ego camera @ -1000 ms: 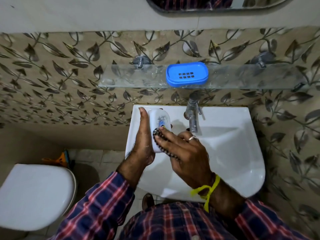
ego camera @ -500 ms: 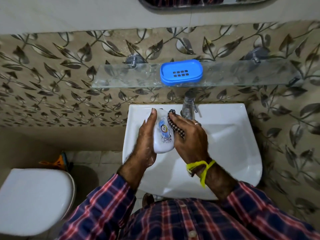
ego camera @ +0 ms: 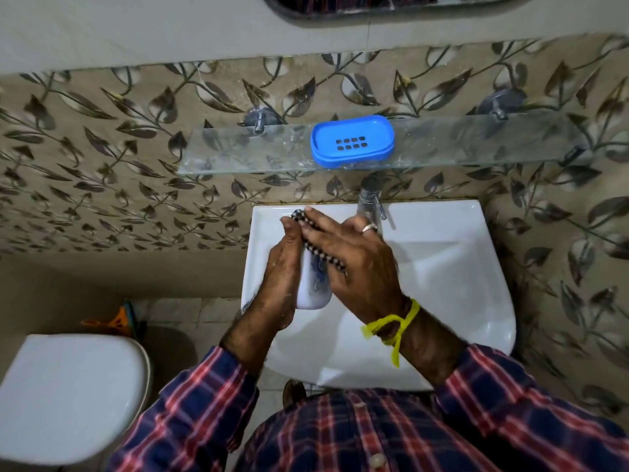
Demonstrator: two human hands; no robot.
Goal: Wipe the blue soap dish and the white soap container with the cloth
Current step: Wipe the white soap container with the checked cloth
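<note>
1. Right hand [ego camera: 354,267] fingers [ego camera: 320,229] straight and close together, pressing the cloth [ego camera: 318,248] flat onto the white soap container [ego camera: 315,287].
2. Left hand [ego camera: 284,264] cradles the container from its left side, fingers extended along it, thumb hidden; fingertips touch the cloth's top end.
3. Cloth: thin, black-and-white checked weave, mostly hidden under the right hand.
4. Container: smooth glossy plastic, rounded oblong, blue print on its face, held lengthwise between both hands above the sink's left part.
5. Ring [ego camera: 369,228] on a right finger; yellow band [ego camera: 394,327] tied at the right wrist.
6. Sink [ego camera: 442,267]: white glazed ceramic, rounded front, wall-mounted. Chrome tap [ego camera: 369,199] at its back edge.
7. Blue soap dish [ego camera: 352,139]: oval plastic, slotted centre, sits on the glass shelf [ego camera: 459,144] above the tap, well apart from the hands.
8. Shelf: clear glass, smeared, on metal wall brackets.
9. Wall tiles [ego camera: 102,165]: beige with dark leaf-vine pattern; plain pale wall and mirror edge above.
10. White toilet lid [ego camera: 68,396] lower left; orange item [ego camera: 115,320] on the floor behind it.
11. Sleeves [ego camera: 190,413]: navy-red plaid shirt.
</note>
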